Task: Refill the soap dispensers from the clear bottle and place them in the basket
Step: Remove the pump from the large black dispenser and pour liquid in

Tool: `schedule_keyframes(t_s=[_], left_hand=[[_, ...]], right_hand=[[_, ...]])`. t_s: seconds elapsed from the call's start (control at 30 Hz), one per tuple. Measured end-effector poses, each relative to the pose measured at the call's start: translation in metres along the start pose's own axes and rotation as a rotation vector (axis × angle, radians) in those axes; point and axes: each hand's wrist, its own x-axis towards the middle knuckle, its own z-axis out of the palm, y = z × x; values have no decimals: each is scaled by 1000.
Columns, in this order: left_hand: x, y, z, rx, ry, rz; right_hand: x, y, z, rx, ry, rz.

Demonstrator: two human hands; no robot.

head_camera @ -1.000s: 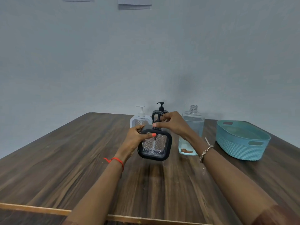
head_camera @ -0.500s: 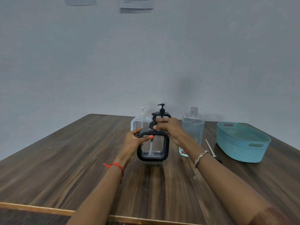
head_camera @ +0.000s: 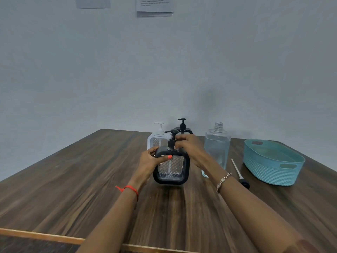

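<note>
My left hand (head_camera: 148,162) wraps the black dispenser (head_camera: 171,169), now lowered from its tilt to stand upright on the table (head_camera: 73,179), while my right hand (head_camera: 190,146) pinches its pump collar (head_camera: 171,143), probably unscrewing it before the clear bottle (head_camera: 217,148) pours.

I can't read the blurred, top-cropped notice (head_camera: 154,5); my right hand (head_camera: 190,149) hides most of the rear black dispenser (head_camera: 182,125).
</note>
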Motion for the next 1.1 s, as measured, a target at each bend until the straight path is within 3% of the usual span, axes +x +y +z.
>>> schedule_keyframes(t_s=[0.2,0.43,0.73,0.87,0.93,1.1], left_hand=[[-1,-2,-1,1,-1,-8],[0,-2,-9,18,16,-43],[-1,-2,-11,11,42,-40],[1,-5,-18,23,129,-51],[2,-6,-24,22,187,-49],[0,-4,-27,-28,263,-27]], right_hand=[[-3,3,2,-3,-10,-96],[8,-9,-10,250,196,-114],[11,-16,-19,361,359,-216],[3,-14,-29,275,469,-413],[-1,-2,-33,163,437,-468],[-19,73,-26,-370,56,-636]])
